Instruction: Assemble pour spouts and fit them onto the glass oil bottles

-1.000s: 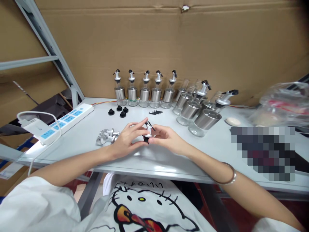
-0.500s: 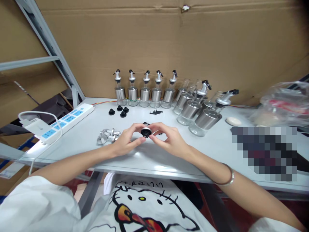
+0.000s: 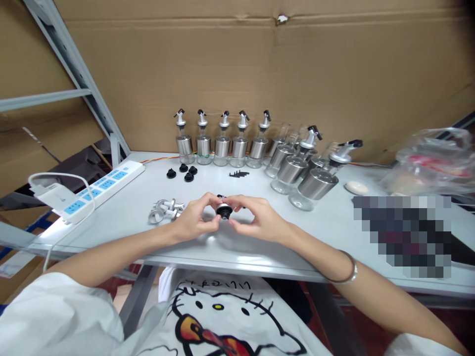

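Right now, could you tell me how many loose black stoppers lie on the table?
4, before the upright bottles: left stopper, back stopper, right stopper, front stopper. The left hand and right hand hold a cap with another black piece.

Glossy steel-and-glass bottles (image 3: 221, 147), matt cardboard (image 3: 260, 74)

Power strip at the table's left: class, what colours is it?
The power strip is white with light blue sockets; head view.

Bottles (image 3: 221, 143) behind stoppers (image 3: 184, 172); power strip (image 3: 97, 189) left.
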{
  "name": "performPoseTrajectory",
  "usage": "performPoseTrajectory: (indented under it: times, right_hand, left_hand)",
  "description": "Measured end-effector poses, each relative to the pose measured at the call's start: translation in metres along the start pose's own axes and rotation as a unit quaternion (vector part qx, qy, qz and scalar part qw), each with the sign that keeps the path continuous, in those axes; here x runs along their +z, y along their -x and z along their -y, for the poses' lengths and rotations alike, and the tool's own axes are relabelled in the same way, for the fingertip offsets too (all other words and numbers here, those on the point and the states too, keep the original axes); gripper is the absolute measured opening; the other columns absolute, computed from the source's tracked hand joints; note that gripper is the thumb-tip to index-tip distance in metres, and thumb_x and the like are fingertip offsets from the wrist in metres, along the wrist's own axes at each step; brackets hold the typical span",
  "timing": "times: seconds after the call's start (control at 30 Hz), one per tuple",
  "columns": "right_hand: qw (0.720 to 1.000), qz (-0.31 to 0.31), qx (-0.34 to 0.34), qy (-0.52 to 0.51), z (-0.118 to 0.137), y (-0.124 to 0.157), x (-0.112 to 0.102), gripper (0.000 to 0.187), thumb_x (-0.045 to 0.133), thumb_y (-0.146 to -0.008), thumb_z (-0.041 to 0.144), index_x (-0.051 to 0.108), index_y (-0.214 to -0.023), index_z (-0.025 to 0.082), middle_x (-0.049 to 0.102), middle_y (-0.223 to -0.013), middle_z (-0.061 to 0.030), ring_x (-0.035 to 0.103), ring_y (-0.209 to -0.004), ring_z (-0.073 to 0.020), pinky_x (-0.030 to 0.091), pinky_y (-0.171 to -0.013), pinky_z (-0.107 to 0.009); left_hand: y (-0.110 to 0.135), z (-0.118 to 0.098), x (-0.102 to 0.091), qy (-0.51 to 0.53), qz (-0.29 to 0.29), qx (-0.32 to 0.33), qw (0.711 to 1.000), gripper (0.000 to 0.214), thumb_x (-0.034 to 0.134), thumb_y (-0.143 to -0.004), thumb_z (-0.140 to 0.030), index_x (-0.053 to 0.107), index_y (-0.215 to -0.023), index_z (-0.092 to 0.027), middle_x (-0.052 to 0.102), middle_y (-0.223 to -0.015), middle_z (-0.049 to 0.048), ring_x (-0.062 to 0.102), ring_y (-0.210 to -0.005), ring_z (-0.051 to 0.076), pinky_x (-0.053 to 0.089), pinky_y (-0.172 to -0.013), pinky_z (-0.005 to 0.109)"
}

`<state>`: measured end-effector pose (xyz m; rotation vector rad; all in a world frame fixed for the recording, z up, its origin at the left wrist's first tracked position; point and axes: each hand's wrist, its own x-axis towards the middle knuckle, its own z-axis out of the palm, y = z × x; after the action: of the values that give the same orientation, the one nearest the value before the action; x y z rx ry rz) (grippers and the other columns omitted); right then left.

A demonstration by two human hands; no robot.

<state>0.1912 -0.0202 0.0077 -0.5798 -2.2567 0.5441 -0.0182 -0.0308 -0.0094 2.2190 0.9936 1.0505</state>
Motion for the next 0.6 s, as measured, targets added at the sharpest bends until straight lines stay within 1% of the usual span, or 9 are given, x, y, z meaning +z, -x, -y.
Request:
performPoseTrajectory:
  times: [0.07,0.13,0.2,0.3,0.4,0.5,0.6]
  right_hand:
    - [1.0,0.015,-0.001,0.0,-0.001,0.0,0.0,0.031,0.064,-0.081,0.028,0.059,-0.11,0.018,0.07,-0.1,-0.0069,0.064,-0.079,-0.0154,0.054,-0.074,-0.029]
    - [1.0,0.021,-0.003,-0.005,-0.001,0.0,0.0,0.028,0.062,-0.085,0.031,0.06,-0.109,0.018,0.071,-0.097,-0.0066,0.065,-0.08,-0.0157,0.054,-0.075,-0.029]
    - [0.999,0.023,-0.011,-0.024,-0.001,-0.001,-0.001,0.024,0.059,-0.089,0.029,0.061,-0.11,0.018,0.072,-0.097,-0.0064,0.066,-0.082,-0.0153,0.054,-0.076,-0.029]
    - [0.998,0.019,-0.018,-0.054,0.001,-0.003,-0.003,0.022,0.059,-0.089,0.023,0.062,-0.111,0.019,0.072,-0.1,-0.0061,0.067,-0.084,-0.0143,0.055,-0.079,-0.027]
    - [0.999,0.011,-0.018,-0.048,0.004,-0.003,-0.006,0.022,0.06,-0.088,0.02,0.062,-0.11,0.018,0.072,-0.101,-0.007,0.068,-0.085,-0.0143,0.056,-0.077,-0.027]
    - [0.999,0.0,-0.04,-0.026,0.006,-0.003,-0.007,0.018,0.058,-0.089,0.02,0.062,-0.106,0.017,0.072,-0.101,-0.0083,0.068,-0.088,-0.0158,0.056,-0.076,-0.028]
    - [0.997,-0.036,-0.074,-0.003,0.008,-0.004,-0.009,0.015,0.057,-0.09,0.022,0.062,-0.103,0.018,0.071,-0.097,-0.0082,0.068,-0.086,-0.0166,0.056,-0.075,-0.029]
  left_hand:
    - [0.0,-0.002,-0.001,-0.002,0.014,-0.022,1.0,0.017,0.054,-0.075,-0.025,0.052,-0.091,-0.019,0.067,-0.082,0.001,0.063,-0.069,0.013,0.049,-0.056,0.022]
    - [0.0,-0.003,-0.001,-0.013,0.02,-0.027,0.999,0.015,0.053,-0.075,-0.025,0.052,-0.088,-0.019,0.066,-0.08,-0.0001,0.062,-0.066,0.013,0.049,-0.055,0.022]
    - [0.0,-0.002,-0.001,-0.036,0.011,0.006,0.999,0.013,0.053,-0.076,-0.024,0.053,-0.088,-0.019,0.066,-0.08,0.0002,0.063,-0.069,0.014,0.051,-0.061,0.025]
    - [0.001,0.004,-0.001,-0.071,-0.019,0.094,0.993,0.012,0.054,-0.079,-0.021,0.054,-0.091,-0.019,0.067,-0.081,0.0018,0.064,-0.075,0.016,0.052,-0.07,0.029]
    - [0.001,0.009,0.001,-0.102,-0.051,0.163,0.98,0.018,0.055,-0.082,-0.019,0.053,-0.1,-0.02,0.068,-0.091,0.0045,0.065,-0.084,0.017,0.053,-0.075,0.03]
    - [0.0,0.009,-0.001,-0.122,-0.069,0.198,0.97,0.025,0.055,-0.084,-0.018,0.051,-0.109,-0.021,0.067,-0.097,0.0054,0.065,-0.089,0.017,0.053,-0.079,0.03]
    - [-0.002,0.0,-0.007,-0.133,-0.082,0.208,0.966,0.026,0.053,-0.085,-0.017,0.048,-0.11,-0.022,0.066,-0.095,0.0044,0.065,-0.086,0.016,0.052,-0.079,0.03]
